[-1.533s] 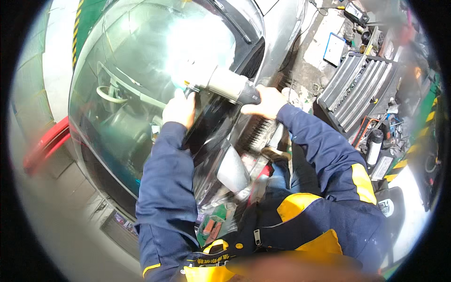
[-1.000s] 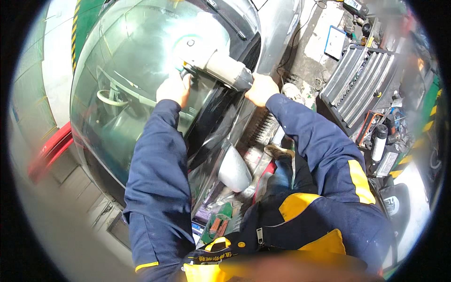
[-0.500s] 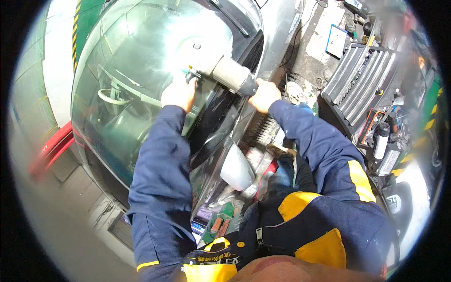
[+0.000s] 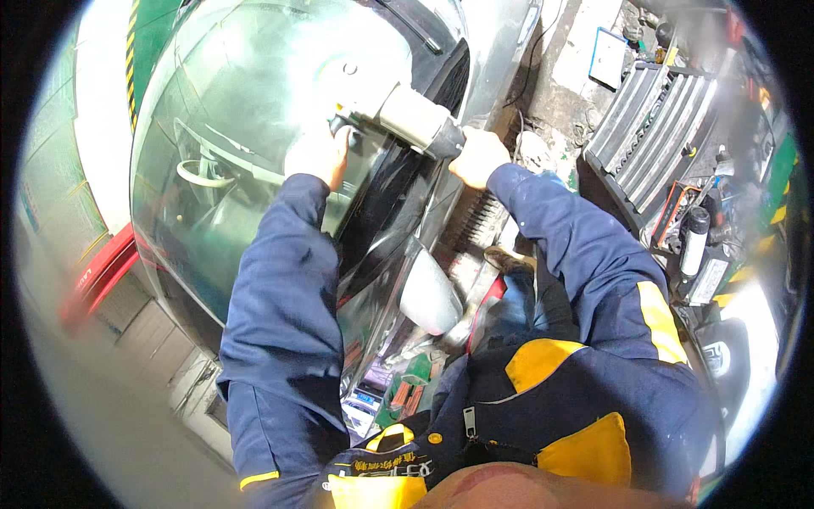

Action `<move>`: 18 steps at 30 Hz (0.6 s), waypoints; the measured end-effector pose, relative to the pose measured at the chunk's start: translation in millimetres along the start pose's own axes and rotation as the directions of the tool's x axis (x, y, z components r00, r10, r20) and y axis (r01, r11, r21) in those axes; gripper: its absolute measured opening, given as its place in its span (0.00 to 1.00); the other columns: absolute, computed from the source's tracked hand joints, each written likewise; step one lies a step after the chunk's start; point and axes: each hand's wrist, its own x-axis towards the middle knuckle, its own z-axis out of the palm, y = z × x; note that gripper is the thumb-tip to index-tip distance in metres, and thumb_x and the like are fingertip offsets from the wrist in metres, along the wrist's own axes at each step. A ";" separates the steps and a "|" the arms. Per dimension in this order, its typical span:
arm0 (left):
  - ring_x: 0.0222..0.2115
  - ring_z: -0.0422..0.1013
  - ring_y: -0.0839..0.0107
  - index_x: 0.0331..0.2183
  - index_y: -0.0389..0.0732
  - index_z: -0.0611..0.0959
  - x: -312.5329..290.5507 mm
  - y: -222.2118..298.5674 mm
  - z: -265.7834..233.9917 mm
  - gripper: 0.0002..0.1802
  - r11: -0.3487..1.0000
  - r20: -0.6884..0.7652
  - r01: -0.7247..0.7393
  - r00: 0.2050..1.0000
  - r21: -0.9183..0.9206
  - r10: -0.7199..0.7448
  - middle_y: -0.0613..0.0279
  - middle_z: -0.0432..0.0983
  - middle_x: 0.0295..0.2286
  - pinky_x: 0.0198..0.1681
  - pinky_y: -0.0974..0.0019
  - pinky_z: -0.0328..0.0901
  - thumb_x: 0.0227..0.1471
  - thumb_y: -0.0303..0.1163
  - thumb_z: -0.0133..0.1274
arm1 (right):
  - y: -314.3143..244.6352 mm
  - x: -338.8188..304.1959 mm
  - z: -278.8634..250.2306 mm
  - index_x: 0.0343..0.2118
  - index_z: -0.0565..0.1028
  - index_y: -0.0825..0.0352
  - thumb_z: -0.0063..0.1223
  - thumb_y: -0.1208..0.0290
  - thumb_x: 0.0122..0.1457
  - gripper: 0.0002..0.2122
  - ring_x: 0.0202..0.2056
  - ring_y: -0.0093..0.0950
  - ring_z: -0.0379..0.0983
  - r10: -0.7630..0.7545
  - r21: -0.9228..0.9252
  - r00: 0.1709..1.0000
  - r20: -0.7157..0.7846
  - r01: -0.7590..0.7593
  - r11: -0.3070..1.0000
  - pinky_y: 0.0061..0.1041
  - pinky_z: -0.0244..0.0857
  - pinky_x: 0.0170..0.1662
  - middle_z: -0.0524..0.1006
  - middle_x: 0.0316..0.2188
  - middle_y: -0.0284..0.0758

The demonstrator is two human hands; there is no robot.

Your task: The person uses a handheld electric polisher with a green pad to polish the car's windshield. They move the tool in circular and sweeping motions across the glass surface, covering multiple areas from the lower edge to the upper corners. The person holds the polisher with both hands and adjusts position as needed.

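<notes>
Glass takes up most of the view: a curved car windshield (image 4: 246, 144), with a grey power polisher (image 4: 403, 119) laid against its upper part. The person holds the machine with both hands, which suits a tool that has to be pressed flat and steered at once. The left hand (image 4: 318, 153) closes its grip around the side handle near the head, fingers wrapped, so it can bear down on the glass. The right hand (image 4: 477, 157) is clamped on the dark rear end of the body, keeping the machine level and guiding it across. Both arms in dark blue sleeves reach forward and up, as the glass slopes away.

Below the windshield a silver side mirror (image 4: 431, 293) sticks out from the car body. A wiper (image 4: 415, 30) rests along the upper edge of the glass. To the right, on the floor, lie a black ribbed grille (image 4: 653, 119), a spray can (image 4: 694, 237) and assorted small tools, well apart from the hands.
</notes>
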 end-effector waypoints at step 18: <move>0.34 0.82 0.37 0.50 0.35 0.74 -153.2 -67.4 44.7 0.28 0.987 -0.073 0.156 0.985 -0.035 -0.158 0.35 0.84 0.33 0.40 0.41 0.75 0.72 0.54 0.47 | -38.3 -74.0 43.1 0.51 0.77 0.70 0.67 0.64 0.55 0.23 0.48 0.51 0.84 -0.075 -0.096 0.968 0.239 0.101 0.990 0.46 0.77 0.54 0.86 0.42 0.52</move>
